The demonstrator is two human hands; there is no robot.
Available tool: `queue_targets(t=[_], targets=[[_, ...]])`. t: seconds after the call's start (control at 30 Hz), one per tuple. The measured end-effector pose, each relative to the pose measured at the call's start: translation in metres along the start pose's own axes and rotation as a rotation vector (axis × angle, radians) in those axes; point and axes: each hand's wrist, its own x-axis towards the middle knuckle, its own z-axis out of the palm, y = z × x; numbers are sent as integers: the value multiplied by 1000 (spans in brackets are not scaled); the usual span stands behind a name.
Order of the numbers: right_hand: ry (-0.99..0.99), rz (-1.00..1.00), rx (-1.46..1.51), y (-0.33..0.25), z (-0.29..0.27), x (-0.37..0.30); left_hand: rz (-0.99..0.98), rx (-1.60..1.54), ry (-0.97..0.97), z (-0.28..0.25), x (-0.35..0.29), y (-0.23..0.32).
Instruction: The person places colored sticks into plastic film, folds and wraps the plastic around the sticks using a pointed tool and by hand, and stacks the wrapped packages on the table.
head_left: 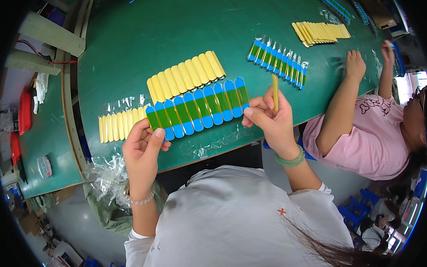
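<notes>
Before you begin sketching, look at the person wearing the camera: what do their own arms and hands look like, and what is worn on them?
The left hand and right hand are both ungloved. The left has a thin, clear-looking beaded bracelet at its wrist; the right, a broader green beaded bracelet. Pale sleeves end well above them.

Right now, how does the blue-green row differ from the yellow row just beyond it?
The blue-green row is held at its ends by the left hand and right hand; the yellow row lies on the table, untouched. The blue-green row shows two colours; the yellow row's upper face is plain. Both are side-by-side rows of round-ended sticks.
</notes>
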Motion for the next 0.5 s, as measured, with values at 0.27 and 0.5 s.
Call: queue_targets(t=[0.27,0.5], targets=[[73,-74,67,3,7,5,230,52,-33,3,6,-8],[-221,-319,40,-1,6,56,508,451,-1,-4,43,11]])
